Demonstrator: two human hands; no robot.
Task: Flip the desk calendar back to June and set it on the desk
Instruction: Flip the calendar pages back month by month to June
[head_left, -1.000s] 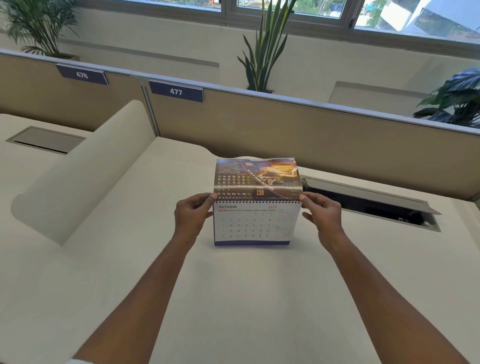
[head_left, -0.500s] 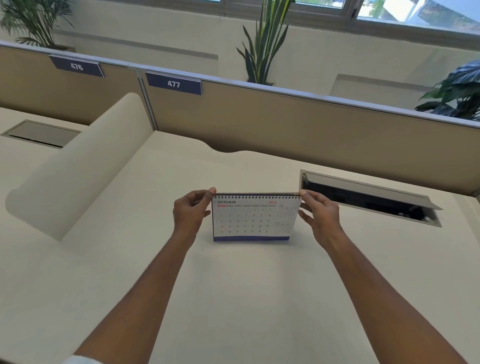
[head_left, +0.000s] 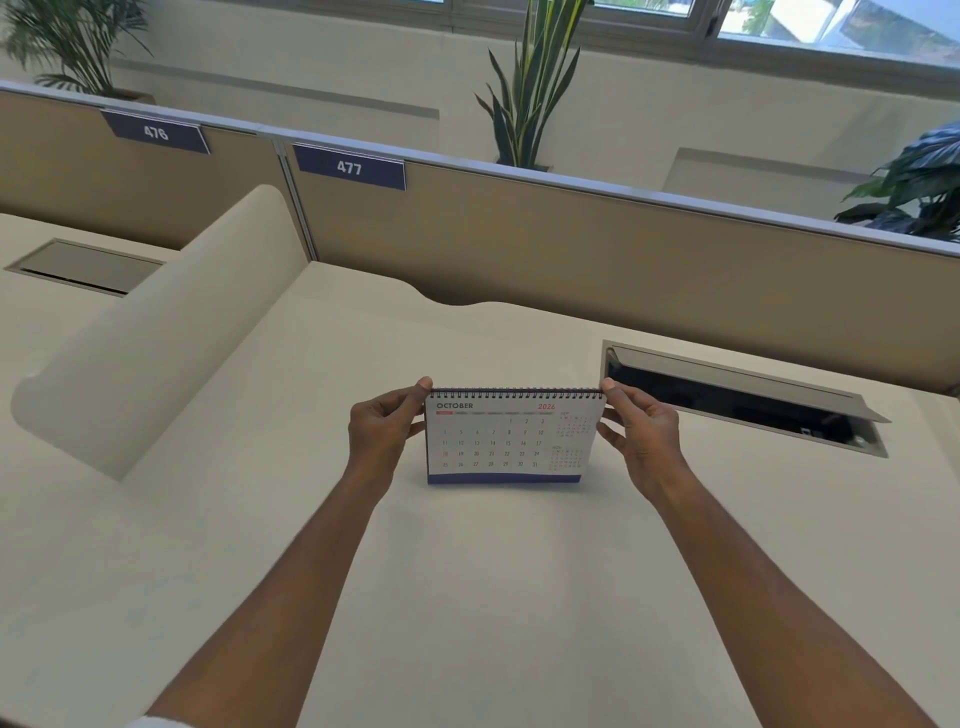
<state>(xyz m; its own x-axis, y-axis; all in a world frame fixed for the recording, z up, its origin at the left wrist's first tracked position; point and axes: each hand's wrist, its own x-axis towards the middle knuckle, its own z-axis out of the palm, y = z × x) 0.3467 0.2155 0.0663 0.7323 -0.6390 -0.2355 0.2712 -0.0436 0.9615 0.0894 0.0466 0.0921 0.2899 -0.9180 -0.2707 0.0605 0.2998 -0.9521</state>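
HANDS: your left hand (head_left: 384, 431) and right hand (head_left: 641, 436) each pinch a top corner of the white spiral-bound paper desk calendar (head_left: 511, 441) | WHERE: upright, mid-way across the cream laminate desk (head_left: 467, 597), base apparently down | PAGE: OCTOBER, not June | RISK: pinch several thin sheets together and you'll skip past June; tug unevenly and the wire coil could snag or tip the stand.

An open cable hatch (head_left: 737, 402) lies near the partition (head_left: 571, 260) (plate 477 (head_left: 349, 167))

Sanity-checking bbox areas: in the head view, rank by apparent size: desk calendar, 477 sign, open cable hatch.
1. open cable hatch
2. desk calendar
3. 477 sign
The sign sits farther from the camera, so its true size is unsure.
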